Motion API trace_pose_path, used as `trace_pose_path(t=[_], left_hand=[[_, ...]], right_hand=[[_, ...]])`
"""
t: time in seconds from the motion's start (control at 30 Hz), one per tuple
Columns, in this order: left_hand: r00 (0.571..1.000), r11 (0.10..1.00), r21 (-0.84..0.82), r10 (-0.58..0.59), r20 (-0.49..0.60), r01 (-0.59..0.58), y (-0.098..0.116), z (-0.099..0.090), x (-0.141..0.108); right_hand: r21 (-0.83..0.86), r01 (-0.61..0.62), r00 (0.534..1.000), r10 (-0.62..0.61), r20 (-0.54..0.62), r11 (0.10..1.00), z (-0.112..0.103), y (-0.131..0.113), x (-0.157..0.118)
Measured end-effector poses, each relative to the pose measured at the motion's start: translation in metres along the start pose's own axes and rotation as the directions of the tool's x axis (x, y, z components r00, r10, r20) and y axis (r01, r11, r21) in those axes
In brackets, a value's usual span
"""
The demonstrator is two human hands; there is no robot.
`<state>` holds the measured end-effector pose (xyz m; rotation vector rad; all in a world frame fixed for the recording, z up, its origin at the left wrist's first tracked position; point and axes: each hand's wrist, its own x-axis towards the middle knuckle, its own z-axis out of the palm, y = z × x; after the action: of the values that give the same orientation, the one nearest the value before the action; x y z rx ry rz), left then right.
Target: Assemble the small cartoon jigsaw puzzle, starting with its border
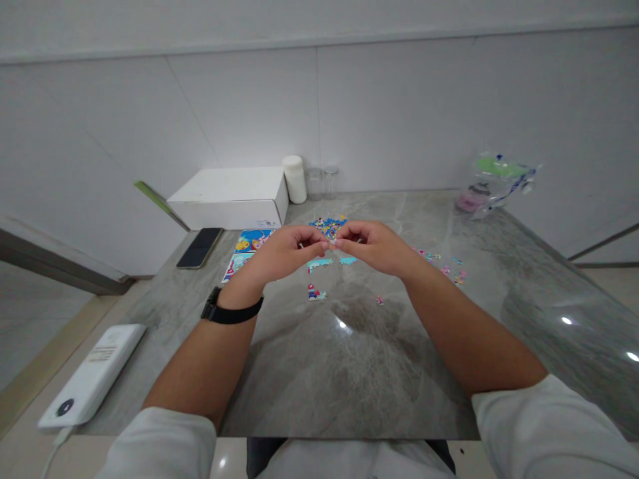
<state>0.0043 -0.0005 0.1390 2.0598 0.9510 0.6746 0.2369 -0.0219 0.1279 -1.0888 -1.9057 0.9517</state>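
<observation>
My left hand (292, 251) and my right hand (372, 246) meet fingertip to fingertip over the middle of the table. Both are closed in a pinch around a small pale jigsaw puzzle piece (332, 244), mostly covered by the fingers. Just behind them lies a heap of loose, many-coloured puzzle pieces (324, 225). Below the hands are a light-blue joined strip (320, 264) and another light-blue section (348, 260). Closer to me sit a small red, white and blue joined cluster (316, 293) and a small reddish piece (379, 301).
More loose pieces (453, 270) are scattered beyond my right forearm. A colourful picture sheet (247, 243) lies partly behind my left hand, beside a phone (200, 248). A white box (227, 196), white bottle (294, 179), two glasses (330, 181), plastic bag (494, 183) and white power bank (94, 372) surround them.
</observation>
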Motion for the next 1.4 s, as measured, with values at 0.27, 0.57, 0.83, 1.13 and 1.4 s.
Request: trace_pose_path(t=[0.27,0.57,0.83,1.13,1.4], left_hand=[[0.996,0.998,0.056,-0.012,-0.089,0.017,-0.005,0.001,0.001],[0.998,0.993,0.120,0.008,-0.061,0.000,-0.010,0.006,0.002],[0.999,0.949,0.315,0.039,-0.035,-0.026,-0.015,0.008,0.006],[0.954,0.695,0.717,-0.248,0.170,0.053,-0.040,0.016,0.005],[0.890,0.667,0.745,-0.356,0.284,0.029,-0.049,0.037,0.008]], right_hand=[[-0.040,-0.053,0.999,0.053,-0.002,0.998,0.000,0.000,-0.001],[-0.110,-0.008,1.000,0.009,0.004,0.994,0.007,0.002,0.001],[-0.036,-0.042,0.999,0.042,0.009,0.998,0.013,0.020,0.006],[-0.493,-0.131,0.882,0.328,0.339,0.860,0.029,0.038,0.008],[-0.562,-0.067,0.845,0.346,0.408,0.825,0.051,0.053,0.009]])
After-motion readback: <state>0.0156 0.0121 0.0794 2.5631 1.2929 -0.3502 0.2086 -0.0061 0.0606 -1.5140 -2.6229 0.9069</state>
